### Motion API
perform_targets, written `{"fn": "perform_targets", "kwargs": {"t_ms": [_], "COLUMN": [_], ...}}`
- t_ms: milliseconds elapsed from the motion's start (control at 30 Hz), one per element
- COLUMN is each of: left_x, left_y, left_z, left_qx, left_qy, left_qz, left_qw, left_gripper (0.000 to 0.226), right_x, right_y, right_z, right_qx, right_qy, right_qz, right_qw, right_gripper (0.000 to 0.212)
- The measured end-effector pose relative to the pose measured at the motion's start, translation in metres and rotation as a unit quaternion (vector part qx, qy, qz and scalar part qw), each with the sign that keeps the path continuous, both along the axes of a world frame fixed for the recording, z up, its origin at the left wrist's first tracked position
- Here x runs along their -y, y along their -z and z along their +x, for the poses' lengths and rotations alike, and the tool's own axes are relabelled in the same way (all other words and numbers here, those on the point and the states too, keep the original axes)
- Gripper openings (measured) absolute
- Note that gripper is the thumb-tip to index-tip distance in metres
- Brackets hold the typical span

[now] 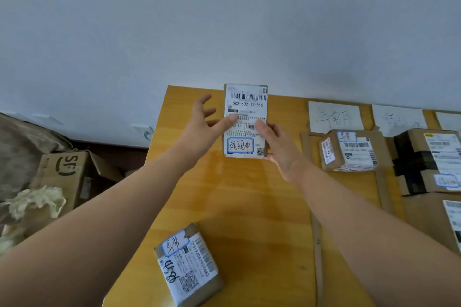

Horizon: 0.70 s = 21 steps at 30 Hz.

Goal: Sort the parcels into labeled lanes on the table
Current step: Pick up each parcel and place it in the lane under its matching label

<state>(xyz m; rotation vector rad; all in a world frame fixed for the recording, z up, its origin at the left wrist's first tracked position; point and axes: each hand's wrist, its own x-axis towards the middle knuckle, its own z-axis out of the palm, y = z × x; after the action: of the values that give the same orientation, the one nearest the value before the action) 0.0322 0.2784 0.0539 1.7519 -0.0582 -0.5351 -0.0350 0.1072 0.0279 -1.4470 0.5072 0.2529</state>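
I hold a flat parcel [245, 107] over the far left part of the yellow table [249, 207], close to the wall. Its white shipping label faces me, with a blue-framed handwritten sticker at the bottom. My right hand [277, 147] grips its right edge, thumb on the label. My left hand [202, 132] has its thumb on the label and one finger at the left edge, the other fingers spread in the air. A second small parcel [187, 264] with a handwritten sticker lies near the table's front left corner.
Handwritten paper lane signs [334, 117] [399, 119] lie along the wall to the right, with cardboard strips [316, 244] between lanes. A small box [349, 152] and a larger taped box [429, 159] sit in those lanes. On the floor at left stand an open carton [67, 174] and crumpled paper [37, 202].
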Motion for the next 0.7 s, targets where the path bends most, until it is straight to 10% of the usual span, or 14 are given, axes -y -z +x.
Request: {"fn": "perform_targets", "kwargs": {"t_ms": [700], "left_x": [0.047], "left_y": [-0.049], "left_z": [-0.088], "left_qx": [0.011], "left_qy": [0.024], "left_qz": [-0.055], "left_qw": [0.998], "left_gripper": [0.050], "right_x": [0.044], "right_y": [-0.066], "right_z": [-0.098], "right_qx": [0.096], "right_qy": [0.034], "right_qz": [-0.082], "right_qw": [0.991], "right_gripper": [0.049]}}
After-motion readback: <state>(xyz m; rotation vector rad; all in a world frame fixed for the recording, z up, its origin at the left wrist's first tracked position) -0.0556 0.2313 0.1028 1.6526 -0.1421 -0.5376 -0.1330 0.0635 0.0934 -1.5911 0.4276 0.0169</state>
